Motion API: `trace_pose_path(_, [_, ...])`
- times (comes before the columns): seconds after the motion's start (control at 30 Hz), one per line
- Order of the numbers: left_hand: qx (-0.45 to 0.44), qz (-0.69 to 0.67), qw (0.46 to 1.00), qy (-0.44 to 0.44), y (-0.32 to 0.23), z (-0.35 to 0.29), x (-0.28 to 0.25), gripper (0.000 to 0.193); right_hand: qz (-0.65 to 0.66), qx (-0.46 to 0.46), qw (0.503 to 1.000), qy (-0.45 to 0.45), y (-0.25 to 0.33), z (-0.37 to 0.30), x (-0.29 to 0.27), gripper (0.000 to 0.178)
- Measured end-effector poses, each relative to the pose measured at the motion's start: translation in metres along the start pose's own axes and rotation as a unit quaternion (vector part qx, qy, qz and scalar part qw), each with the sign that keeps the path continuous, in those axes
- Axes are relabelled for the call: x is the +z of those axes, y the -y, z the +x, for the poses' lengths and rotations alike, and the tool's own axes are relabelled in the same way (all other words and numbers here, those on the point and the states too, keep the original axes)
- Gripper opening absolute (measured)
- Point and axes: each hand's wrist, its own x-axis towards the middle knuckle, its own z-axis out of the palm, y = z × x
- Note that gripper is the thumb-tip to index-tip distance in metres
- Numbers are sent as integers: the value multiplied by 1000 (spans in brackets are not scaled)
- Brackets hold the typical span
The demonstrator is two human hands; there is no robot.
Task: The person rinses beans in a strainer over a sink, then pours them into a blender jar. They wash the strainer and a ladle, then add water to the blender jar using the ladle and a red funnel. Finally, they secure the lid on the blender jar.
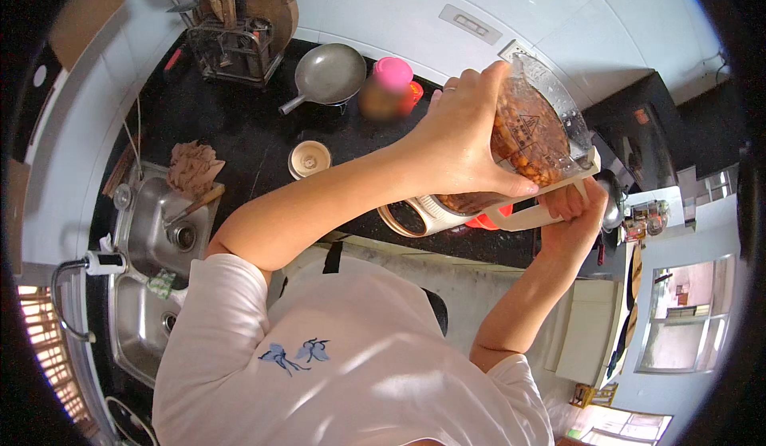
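A clear pitcher [536, 131], with a cream collar and handle, is lifted over the counter and tilted. Brown beans in liquid show through its wall. My left hand [472, 123] grips the pitcher's side, the thumb along the near side and the fingers on the far side, partly out of sight. Closed around the handle [523, 221] is my right hand [576, 197]. The collar [435, 213] points to the lower left, with a dark round underside. Part of a red object [488, 219] shows behind the pitcher; its kind is hidden.
On the black counter stand a grey pan [331, 75], a pink-lidded container [393, 73] and a round beige cup-like piece [309, 159]. A knife rack [231, 51] is at the back left. The steel double sink [132, 310] holds a wooden-handled tool [195, 205]; a brown cloth [194, 168] lies at its edge.
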Motion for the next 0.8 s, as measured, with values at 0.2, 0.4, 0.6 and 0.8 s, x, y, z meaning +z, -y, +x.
trace_pose_path(0.2, [-30, -30, 997, 70, -2, 12, -14, 119, 6, -17, 999, -43, 8, -6, 24, 40])
trace_pose_path(0.4, [-22, -48, 995, 89, -2, 31, -19, 120, 6, -47, 996, -78, 20, 0, 33, 42])
trace_pose_path(0.6, [34, -87, 990, 103, 10, 42, -25, 125, -23, -72, 994, -82, 31, -1, 34, 43])
trace_pose_path(0.8, [73, -137, 974, 167, 27, 49, -31, 128, -34, -75, 994, -67, 40, 1, 28, 42])
